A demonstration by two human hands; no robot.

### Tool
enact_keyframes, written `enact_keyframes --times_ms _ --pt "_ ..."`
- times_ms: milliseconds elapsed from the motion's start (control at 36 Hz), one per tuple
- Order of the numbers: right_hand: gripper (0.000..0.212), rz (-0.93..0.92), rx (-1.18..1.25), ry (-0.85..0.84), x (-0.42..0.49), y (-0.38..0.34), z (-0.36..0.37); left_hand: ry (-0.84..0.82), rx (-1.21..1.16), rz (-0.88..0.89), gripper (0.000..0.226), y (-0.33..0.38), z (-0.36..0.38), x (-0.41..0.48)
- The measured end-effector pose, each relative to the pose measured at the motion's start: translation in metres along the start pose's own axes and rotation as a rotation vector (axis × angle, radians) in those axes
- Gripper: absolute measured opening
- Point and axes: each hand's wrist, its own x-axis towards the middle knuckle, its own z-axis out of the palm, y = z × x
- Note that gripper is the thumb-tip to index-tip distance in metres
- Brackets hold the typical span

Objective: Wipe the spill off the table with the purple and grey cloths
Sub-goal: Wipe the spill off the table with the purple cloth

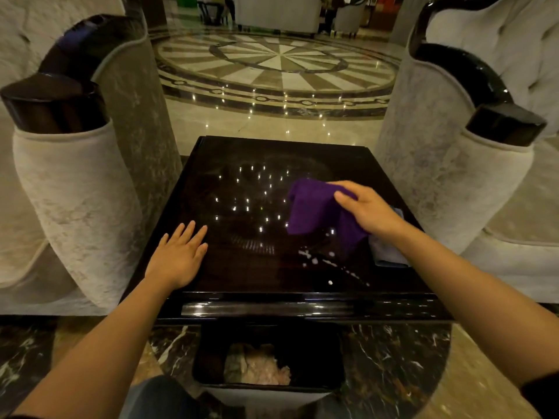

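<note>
One right hand [367, 211] lifts purple cloth [314, 210] beside spill [320, 261].

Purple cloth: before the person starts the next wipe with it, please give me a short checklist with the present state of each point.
1. Purple cloth held in the right hand: ok, the fingers grip its upper edge.
2. Cloth pressed on the table: not ok, it hangs lifted.
3. Spill located: ok, white drops lie near the front right, below the cloth.
4. Spill already wiped: not ok, the drops remain.
5. Left hand clear of the spill: ok, it lies flat on the table's left side.
6. Grey cloth ready: cannot tell, it is mostly hidden under the right forearm.
</note>
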Motion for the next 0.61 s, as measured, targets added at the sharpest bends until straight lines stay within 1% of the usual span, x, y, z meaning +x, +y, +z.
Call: enact_keyframes --times_ms 83,167,250,333,389,500,611 --pt "0.033 0.005 -0.164 0.049 0.018 0.019 -0.014 0.004 -0.004 -0.001 0.051 0.0 0.0 0.0" --pt "0.037 0.08 -0.331 0.067 0.026 0.048 -0.018 0.004 -0.005 -0.003 0.051 -0.001 0.001 0.0" --pt "0.041 0.19 -0.474 -0.062 0.024 0.076 -0.013 0.007 -0.009 -0.002 0.051 -0.002 0.001 0.001" --pt "0.045 0.261 -0.499 -0.217 0.022 0.089 -0.006 0.013 -0.002 0.0 0.051 -0.003 0.002 0.002" --pt "0.051 0.27 -0.479 -0.261 0.025 0.088 -0.003 0.009 0.004 0.002 0.051 -0.004 0.003 0.003" --pt "0.053 0.282 -0.492 -0.257 0.033 0.087 0.0 -0.002 0.015 0.004 0.051 -0.005 0.004 0.004" --pt "0.051 0.285 -0.635 -0.268 0.035 0.095 0.008 0.006 0.017 0.005 0.051 -0.005 0.005 0.004"
